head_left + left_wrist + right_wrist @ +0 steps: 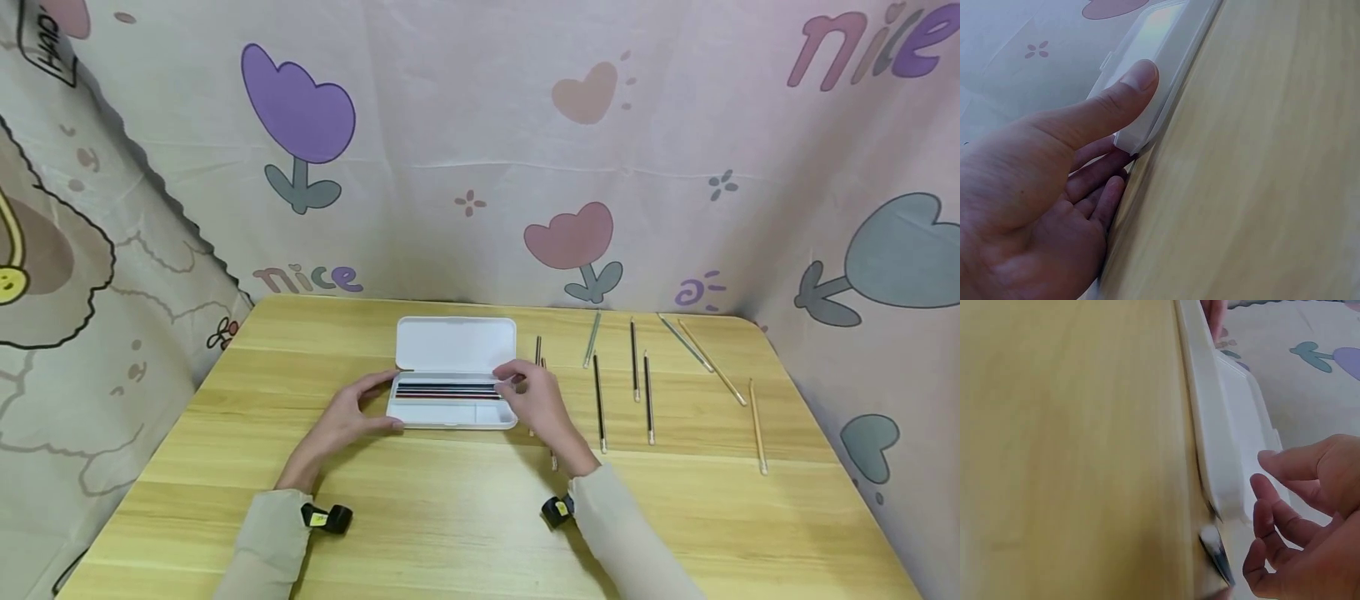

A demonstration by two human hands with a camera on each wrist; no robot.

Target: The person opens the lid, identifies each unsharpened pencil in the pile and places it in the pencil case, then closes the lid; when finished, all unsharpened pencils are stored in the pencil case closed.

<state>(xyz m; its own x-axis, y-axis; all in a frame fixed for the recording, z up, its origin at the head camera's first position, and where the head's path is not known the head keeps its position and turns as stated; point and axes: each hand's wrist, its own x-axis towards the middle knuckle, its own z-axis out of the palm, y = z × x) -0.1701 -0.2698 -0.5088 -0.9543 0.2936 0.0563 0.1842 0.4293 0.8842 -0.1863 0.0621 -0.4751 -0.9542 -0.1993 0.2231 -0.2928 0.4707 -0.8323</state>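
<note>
A white pencil case (435, 414) lies on the table with its hinged lid (455, 343) raised at the back. Several dark and reddish pencils (442, 389) lie side by side in its rear compartment. My left hand (347, 418) grips the case's left end, thumb at the front corner and fingers around the back; the left wrist view shows the thumb (1141, 78) on the front wall. Over the case's right end hovers my right hand (538, 406), fingers loosely bent by the pencils' ends. In the right wrist view nothing shows between its thumb and fingers (1266, 515).
Right of the case, dark pencils (599, 404), greenish ones (592, 340) and yellowish ones (757, 429) lie scattered on the wooden table (450, 517). Pencils beside the case are partly hidden by my right hand. A patterned cloth (450, 125) hangs behind.
</note>
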